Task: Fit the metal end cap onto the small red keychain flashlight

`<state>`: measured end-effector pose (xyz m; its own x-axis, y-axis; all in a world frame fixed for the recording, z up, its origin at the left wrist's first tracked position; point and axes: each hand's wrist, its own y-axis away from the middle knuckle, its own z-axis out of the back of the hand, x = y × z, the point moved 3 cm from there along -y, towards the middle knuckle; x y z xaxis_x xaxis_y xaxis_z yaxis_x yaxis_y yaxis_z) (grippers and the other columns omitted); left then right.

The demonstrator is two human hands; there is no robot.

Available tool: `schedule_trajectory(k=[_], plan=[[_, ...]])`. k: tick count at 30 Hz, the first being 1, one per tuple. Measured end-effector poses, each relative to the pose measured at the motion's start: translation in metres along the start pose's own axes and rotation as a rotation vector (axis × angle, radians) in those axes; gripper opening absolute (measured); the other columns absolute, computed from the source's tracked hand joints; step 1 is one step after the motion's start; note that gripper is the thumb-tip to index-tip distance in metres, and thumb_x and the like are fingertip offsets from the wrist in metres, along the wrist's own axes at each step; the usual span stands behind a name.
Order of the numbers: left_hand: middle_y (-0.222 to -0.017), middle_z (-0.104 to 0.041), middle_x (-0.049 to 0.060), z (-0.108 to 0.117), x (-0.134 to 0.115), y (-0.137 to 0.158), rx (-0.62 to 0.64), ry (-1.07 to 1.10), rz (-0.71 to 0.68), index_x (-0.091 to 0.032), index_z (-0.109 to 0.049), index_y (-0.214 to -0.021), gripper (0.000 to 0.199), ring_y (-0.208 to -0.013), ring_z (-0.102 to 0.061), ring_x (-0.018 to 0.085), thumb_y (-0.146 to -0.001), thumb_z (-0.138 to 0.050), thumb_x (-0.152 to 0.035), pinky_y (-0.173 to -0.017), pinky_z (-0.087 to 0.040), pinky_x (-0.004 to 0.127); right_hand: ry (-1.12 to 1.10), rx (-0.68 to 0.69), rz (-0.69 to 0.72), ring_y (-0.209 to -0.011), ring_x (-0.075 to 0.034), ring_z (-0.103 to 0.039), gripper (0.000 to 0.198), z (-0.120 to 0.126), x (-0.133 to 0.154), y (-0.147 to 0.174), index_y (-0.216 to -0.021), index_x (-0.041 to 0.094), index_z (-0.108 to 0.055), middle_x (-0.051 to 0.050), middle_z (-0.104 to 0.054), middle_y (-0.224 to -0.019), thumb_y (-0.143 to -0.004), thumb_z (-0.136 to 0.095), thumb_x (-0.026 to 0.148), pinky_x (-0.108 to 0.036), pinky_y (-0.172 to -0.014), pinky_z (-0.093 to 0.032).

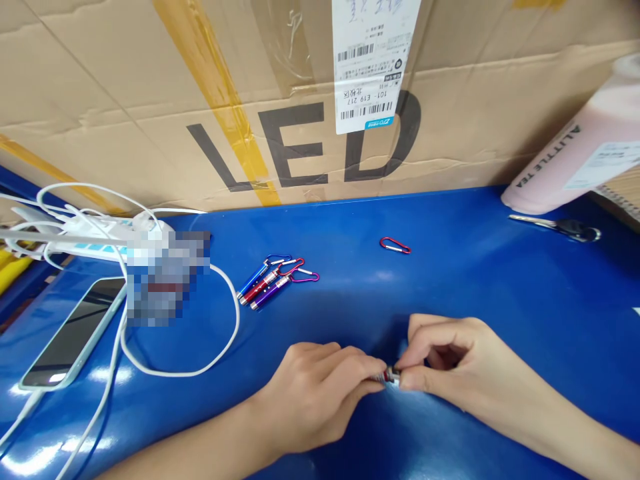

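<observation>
My left hand (pixel 320 387) and my right hand (pixel 450 363) meet low on the blue table (pixel 500 287), fingertips pinched together on a small silver metal piece (pixel 391 375), mostly hidden by the fingers. Farther back lie three keychain flashlights side by side: a blue one (pixel 254 277), a red one (pixel 263 283) and a purple one (pixel 273 291), each with a carabiner clip. A loose red carabiner (pixel 395 245) lies alone toward the back of the table.
A large cardboard box (pixel 125 100) marked LED walls off the back. At left are a phone (pixel 75 330), a white cable loop (pixel 220 353) and a power strip (pixel 100 230). At right stand a pink box (pixel 575 153) and scissors (pixel 560 225).
</observation>
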<state>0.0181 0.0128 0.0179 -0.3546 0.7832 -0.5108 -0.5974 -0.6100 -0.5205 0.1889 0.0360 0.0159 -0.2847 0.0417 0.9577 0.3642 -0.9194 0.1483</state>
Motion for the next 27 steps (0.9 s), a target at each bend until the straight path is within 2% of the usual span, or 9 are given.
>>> schedule_trajectory(k=[5,8,11,16,23,27], plan=[[-0.081,-0.063,-0.002,-0.0004,0.0002,-0.0013,0.005,-0.009,0.065,-0.014,-0.049,-0.099,0.013,-0.055,-0.052,0.009,-0.086,-0.053,-0.012,-0.049,-0.041,0.022,0.000,0.004,0.005,-0.046,-0.004,-0.034,0.007,0.0007,0.0004,-0.0009,-0.057,0.021,-0.068,0.001,-0.045,-0.054,-0.063,-0.073,0.022,-0.016,-0.040,-0.026],[-0.080,-0.063,-0.001,-0.0008,0.0008,-0.0012,-0.004,-0.030,0.069,-0.013,-0.049,-0.109,0.023,-0.053,-0.050,0.010,-0.086,-0.054,-0.015,-0.049,-0.041,0.023,-0.021,-0.003,0.013,-0.046,-0.004,-0.034,0.007,0.0019,0.0008,0.0002,-0.058,0.021,-0.068,0.001,-0.045,-0.055,-0.062,-0.074,0.023,-0.016,-0.040,-0.025],[-0.084,-0.064,0.001,-0.0012,0.0023,-0.0012,0.006,0.013,0.090,-0.012,-0.047,-0.116,0.029,-0.060,-0.055,0.010,-0.088,-0.051,-0.015,-0.053,-0.045,0.023,-0.016,-0.010,0.008,-0.045,-0.004,-0.033,0.011,0.0025,0.0017,0.0007,-0.056,0.020,-0.068,0.001,-0.046,-0.054,-0.062,-0.075,0.026,-0.017,-0.040,-0.026],[-0.088,-0.064,0.003,-0.0013,0.0027,-0.0028,0.071,0.120,0.088,-0.013,-0.049,-0.112,0.022,-0.074,-0.061,0.011,-0.090,-0.046,-0.012,-0.063,-0.049,0.022,-0.005,0.004,0.000,-0.045,-0.004,-0.034,0.015,-0.0001,0.0008,-0.0001,-0.055,0.017,-0.066,0.001,-0.048,-0.055,-0.061,-0.076,0.027,-0.017,-0.040,-0.027],[-0.086,-0.063,0.004,-0.0015,0.0025,-0.0056,0.069,0.097,0.063,-0.013,-0.049,-0.109,0.020,-0.072,-0.058,0.012,-0.089,-0.047,-0.012,-0.062,-0.048,0.022,0.054,0.039,0.023,-0.044,-0.003,-0.034,0.019,0.0003,0.0036,0.0066,-0.058,0.016,-0.064,0.001,-0.049,-0.057,-0.066,-0.072,0.031,-0.017,-0.040,-0.027],[-0.083,-0.061,0.004,-0.0024,0.0022,-0.0055,0.057,0.024,0.035,-0.012,-0.049,-0.107,0.018,-0.066,-0.054,0.011,-0.089,-0.048,-0.014,-0.057,-0.044,0.022,0.137,0.033,0.050,-0.043,-0.004,-0.033,0.026,0.0022,0.0062,0.0051,-0.061,0.015,-0.061,0.000,-0.050,-0.060,-0.074,-0.064,0.037,-0.017,-0.039,-0.026]])
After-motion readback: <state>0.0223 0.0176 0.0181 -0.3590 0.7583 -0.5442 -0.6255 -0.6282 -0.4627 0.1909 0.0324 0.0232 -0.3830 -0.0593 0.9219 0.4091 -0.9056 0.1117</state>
